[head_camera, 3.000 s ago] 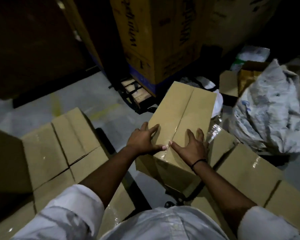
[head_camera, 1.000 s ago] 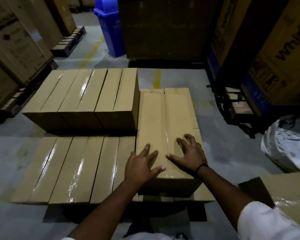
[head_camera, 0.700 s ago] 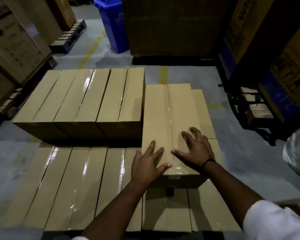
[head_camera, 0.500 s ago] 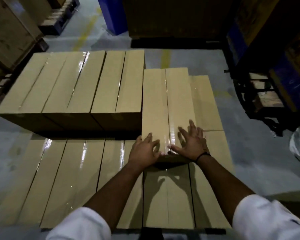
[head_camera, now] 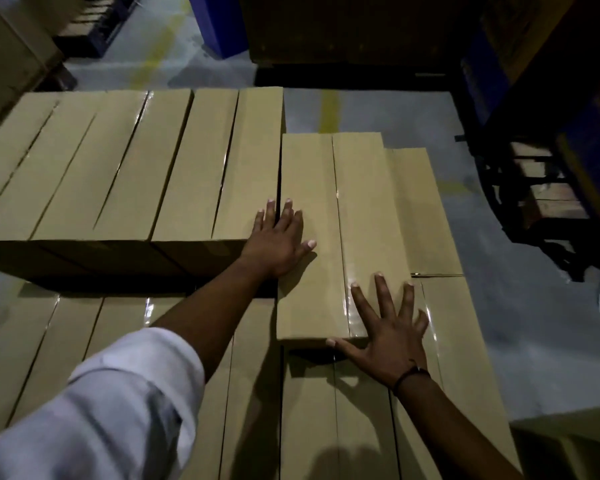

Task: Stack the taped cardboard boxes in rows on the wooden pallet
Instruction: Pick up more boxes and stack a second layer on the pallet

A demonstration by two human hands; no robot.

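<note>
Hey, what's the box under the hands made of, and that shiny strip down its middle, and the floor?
Box: looks like brown cardboard, matte, with two flaps meeting at a centre seam. Shiny strip: likely clear plastic packing tape; it glints and the brown shows through. Floor: probably bare concrete, grey, dull and mottled.

This is a dimly lit warehouse. The grey concrete floor (head_camera: 378,109) has a painted yellow line (head_camera: 328,109) at 12 o'clock. Rows of taped cardboard boxes (head_camera: 118,161) fill the middle. Tall shipping cartons (head_camera: 520,29) stand on a wooden pallet (head_camera: 548,202) at 2 o'clock. A big carton (head_camera: 11,53) is at 10, a dark pallet (head_camera: 94,26) at 11, and a blue bin (head_camera: 219,22) near 12.
</note>
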